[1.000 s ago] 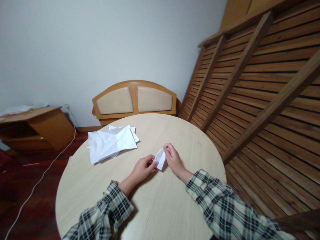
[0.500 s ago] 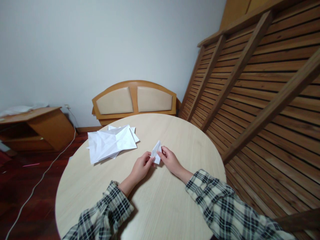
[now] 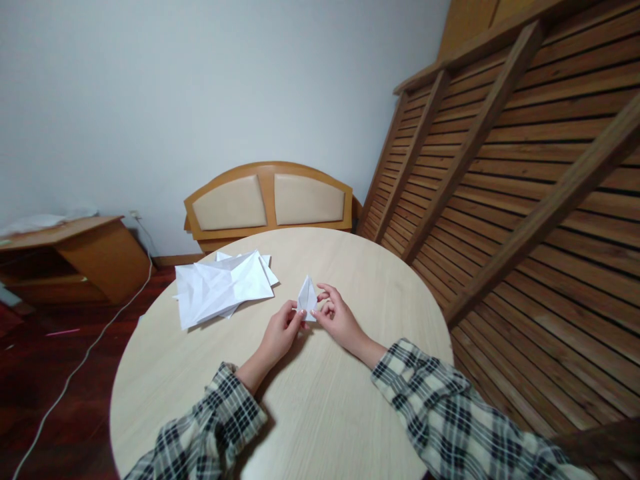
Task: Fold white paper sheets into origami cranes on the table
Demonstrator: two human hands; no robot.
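A small piece of folded white paper (image 3: 307, 293) stands between my hands above the table, its pointed tip facing away from me. My left hand (image 3: 281, 335) pinches its lower left corner between thumb and fingers. At the lower right edge, the thumb of my right hand (image 3: 341, 325) touches the paper. The right index finger is raised and curved beside it, apart from the paper; whether the other right fingers grip from behind is hard to see.
Creased white sheets (image 3: 220, 290) lie in a loose pile at the left of the round wooden table (image 3: 330, 400). A headboard (image 3: 270, 200) stands beyond the far edge. Wooden slats (image 3: 500, 220) lean along the right side. A white cable (image 3: 95, 340) runs over the floor at left.
The folded paper has turned more upright and shifted slightly left. My right fingers have lifted off its upper right side, with the thumb now at the lower edge. My left hand keeps its pinch.
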